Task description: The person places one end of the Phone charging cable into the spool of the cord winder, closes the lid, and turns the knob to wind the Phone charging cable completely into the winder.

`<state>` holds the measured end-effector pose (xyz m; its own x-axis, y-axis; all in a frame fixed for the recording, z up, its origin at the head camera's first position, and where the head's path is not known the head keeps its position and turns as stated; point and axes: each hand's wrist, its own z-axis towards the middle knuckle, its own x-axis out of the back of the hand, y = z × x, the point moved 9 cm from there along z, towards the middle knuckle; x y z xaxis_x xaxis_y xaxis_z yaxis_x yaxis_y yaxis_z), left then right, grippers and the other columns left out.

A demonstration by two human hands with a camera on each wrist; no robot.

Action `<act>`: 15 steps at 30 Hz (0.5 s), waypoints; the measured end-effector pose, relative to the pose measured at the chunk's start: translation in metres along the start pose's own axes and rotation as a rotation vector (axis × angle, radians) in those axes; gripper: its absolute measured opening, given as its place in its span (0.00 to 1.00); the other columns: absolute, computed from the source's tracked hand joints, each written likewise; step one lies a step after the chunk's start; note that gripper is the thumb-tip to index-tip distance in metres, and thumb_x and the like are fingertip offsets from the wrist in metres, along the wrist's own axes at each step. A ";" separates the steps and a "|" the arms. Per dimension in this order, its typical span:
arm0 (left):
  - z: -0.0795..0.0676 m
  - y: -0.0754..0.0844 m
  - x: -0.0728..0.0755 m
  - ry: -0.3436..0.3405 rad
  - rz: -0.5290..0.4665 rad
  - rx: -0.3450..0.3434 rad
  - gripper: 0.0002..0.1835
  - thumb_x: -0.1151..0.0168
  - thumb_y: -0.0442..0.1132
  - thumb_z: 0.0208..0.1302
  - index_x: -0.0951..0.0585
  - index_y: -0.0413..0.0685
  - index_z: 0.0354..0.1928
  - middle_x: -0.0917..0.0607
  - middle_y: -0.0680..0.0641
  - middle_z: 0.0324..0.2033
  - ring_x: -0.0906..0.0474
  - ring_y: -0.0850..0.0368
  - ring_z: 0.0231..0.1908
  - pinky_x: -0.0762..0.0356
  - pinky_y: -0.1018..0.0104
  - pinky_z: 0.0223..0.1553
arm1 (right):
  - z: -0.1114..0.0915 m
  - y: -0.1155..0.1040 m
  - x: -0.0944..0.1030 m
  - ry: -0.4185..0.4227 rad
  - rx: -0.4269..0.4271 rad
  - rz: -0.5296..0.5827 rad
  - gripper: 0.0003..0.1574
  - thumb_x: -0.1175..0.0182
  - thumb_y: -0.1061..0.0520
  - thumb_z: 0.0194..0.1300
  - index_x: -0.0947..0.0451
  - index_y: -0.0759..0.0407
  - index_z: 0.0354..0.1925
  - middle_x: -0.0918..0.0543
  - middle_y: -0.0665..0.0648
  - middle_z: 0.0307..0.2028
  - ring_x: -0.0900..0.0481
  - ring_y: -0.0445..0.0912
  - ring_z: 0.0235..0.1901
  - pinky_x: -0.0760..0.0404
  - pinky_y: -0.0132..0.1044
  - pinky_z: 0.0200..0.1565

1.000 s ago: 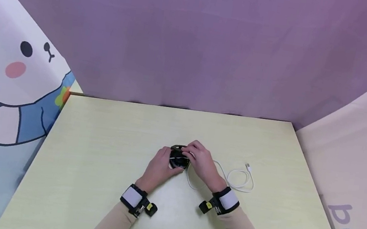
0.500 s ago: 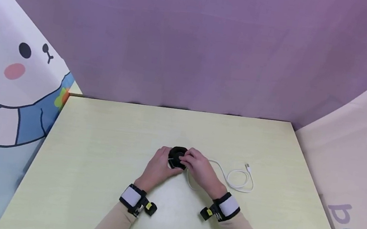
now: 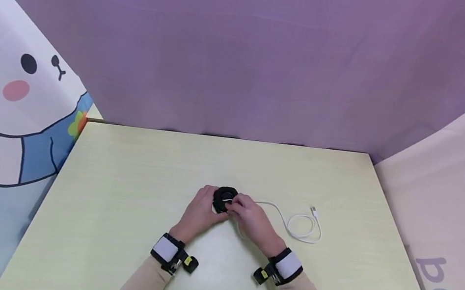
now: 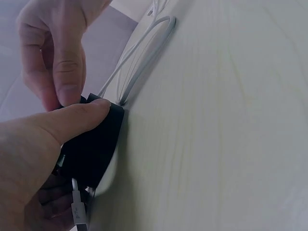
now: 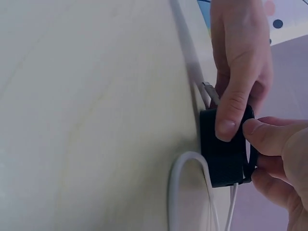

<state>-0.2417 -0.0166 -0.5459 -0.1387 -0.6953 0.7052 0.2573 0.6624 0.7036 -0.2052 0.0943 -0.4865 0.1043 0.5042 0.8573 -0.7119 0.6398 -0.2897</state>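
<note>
A black round cable winder stands at mid-table between the two hands, with a white cable running out of it to the right. My left hand grips the winder from the left; its thumb presses the black side wall in the left wrist view. The right hand has thumb and fingers curled at the winder's upper rim, pinching it in the right wrist view. A white connector sticks out of the winder on the left hand's side. The fingertips partly hide the middle of the winder.
The cable lies in a loose loop right of the hands, ending in a USB plug. A pale wooden table carries everything. Beyond its far edge hangs a purple curtain, with printed cloths at both sides.
The right hand has come down and closer over the winder's near side. The winder's raised black rim has come down to a ring shape. The left hand keeps its hold.
</note>
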 end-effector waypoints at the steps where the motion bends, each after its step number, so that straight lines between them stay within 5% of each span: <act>1: 0.000 0.000 0.000 -0.002 0.001 0.000 0.40 0.25 0.57 0.51 0.28 0.40 0.59 0.24 0.45 0.52 0.30 0.52 0.55 0.26 0.56 0.57 | -0.001 -0.001 -0.001 0.000 0.005 -0.013 0.06 0.31 0.63 0.59 0.15 0.59 0.38 0.24 0.52 0.39 0.24 0.43 0.40 0.19 0.32 0.41; 15: 0.001 -0.002 -0.001 0.022 0.008 -0.019 0.39 0.24 0.53 0.51 0.29 0.40 0.59 0.24 0.44 0.53 0.30 0.51 0.56 0.26 0.56 0.57 | -0.001 -0.006 -0.004 0.013 0.028 -0.112 0.04 0.31 0.60 0.61 0.17 0.57 0.30 0.26 0.50 0.35 0.25 0.42 0.36 0.19 0.34 0.33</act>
<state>-0.2430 -0.0168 -0.5475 -0.1150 -0.6959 0.7089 0.2767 0.6629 0.6957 -0.2012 0.0891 -0.4887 0.1930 0.4383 0.8779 -0.7141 0.6763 -0.1806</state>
